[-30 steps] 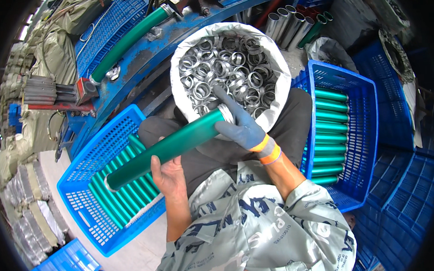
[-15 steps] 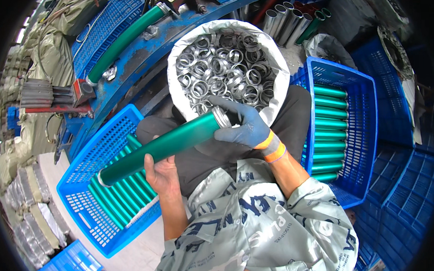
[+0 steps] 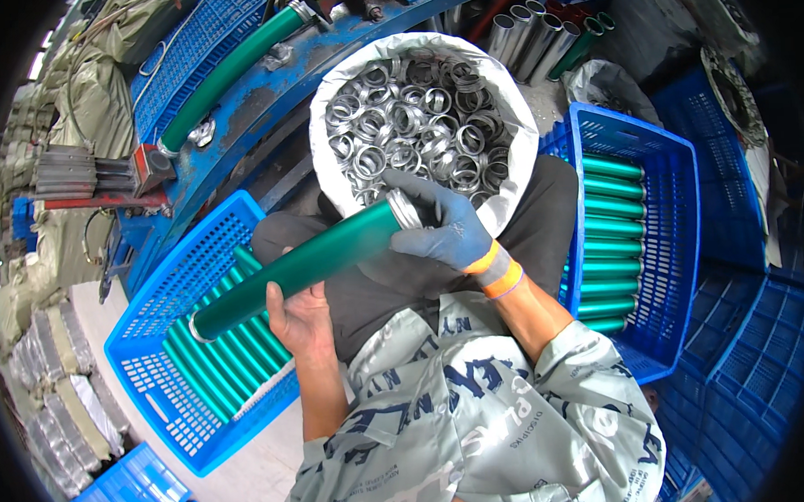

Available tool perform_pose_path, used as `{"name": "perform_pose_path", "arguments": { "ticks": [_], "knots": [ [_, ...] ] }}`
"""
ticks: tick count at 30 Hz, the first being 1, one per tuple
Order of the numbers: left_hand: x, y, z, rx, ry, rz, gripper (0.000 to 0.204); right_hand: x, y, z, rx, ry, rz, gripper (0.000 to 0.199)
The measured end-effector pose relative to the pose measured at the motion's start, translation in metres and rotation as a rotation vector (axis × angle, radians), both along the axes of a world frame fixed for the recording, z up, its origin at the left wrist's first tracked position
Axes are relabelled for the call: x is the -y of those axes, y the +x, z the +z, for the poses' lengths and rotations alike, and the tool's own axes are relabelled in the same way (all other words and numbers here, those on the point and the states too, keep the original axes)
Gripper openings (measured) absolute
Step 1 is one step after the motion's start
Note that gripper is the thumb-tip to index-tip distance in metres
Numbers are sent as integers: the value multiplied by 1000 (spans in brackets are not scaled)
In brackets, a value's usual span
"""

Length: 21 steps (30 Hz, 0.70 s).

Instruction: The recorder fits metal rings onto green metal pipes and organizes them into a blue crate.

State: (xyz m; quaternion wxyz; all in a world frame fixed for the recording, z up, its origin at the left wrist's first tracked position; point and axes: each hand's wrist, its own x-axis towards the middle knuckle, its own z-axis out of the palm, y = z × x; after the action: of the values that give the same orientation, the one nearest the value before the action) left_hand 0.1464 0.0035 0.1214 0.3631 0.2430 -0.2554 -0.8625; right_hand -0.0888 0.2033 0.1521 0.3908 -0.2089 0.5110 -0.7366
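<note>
A long green metal tube (image 3: 308,266) lies slantwise above my lap, its lower end over the left crate. My bare left hand (image 3: 302,318) holds it from below near the middle, thumb against its near side. At the upper right end sits a silver metal ring (image 3: 404,210). My right hand (image 3: 446,224), in a blue glove with an orange cuff, grips this ring between thumb and fingers. Just beyond, a white sack (image 3: 520,147) holds many loose silver rings (image 3: 405,121). Whether the ring is fully seated on the tube is hard to see.
Green tubes lie in the blue crate (image 3: 141,330) on my left and the blue crate (image 3: 684,239) on my right. A blue metal frame (image 3: 261,114) carries another green tube (image 3: 233,74). Bare silver tubes (image 3: 536,43) stand behind the sack. Stacked blue crates (image 3: 738,344) are far right.
The tube has shifted slightly, its lower end a little to the right. My right hand has moved slightly left with the ringed end.
</note>
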Motion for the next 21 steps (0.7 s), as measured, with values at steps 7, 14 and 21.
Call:
{"name": "perform_pose_path", "arguments": {
  "ticks": [7, 14, 21],
  "knots": [
    [3, -3, -5, -30, 36, 35, 48, 16, -5, -3, 58, -24, 16, 95],
    [28, 0, -21, -29, 21, 71, 51, 43, -13, -21, 229, -79, 135, 96],
    [68, -5, -9, -96, 91, 119, 60, 77, -60, -33, 102, -249, 131, 113]
  ]
}}
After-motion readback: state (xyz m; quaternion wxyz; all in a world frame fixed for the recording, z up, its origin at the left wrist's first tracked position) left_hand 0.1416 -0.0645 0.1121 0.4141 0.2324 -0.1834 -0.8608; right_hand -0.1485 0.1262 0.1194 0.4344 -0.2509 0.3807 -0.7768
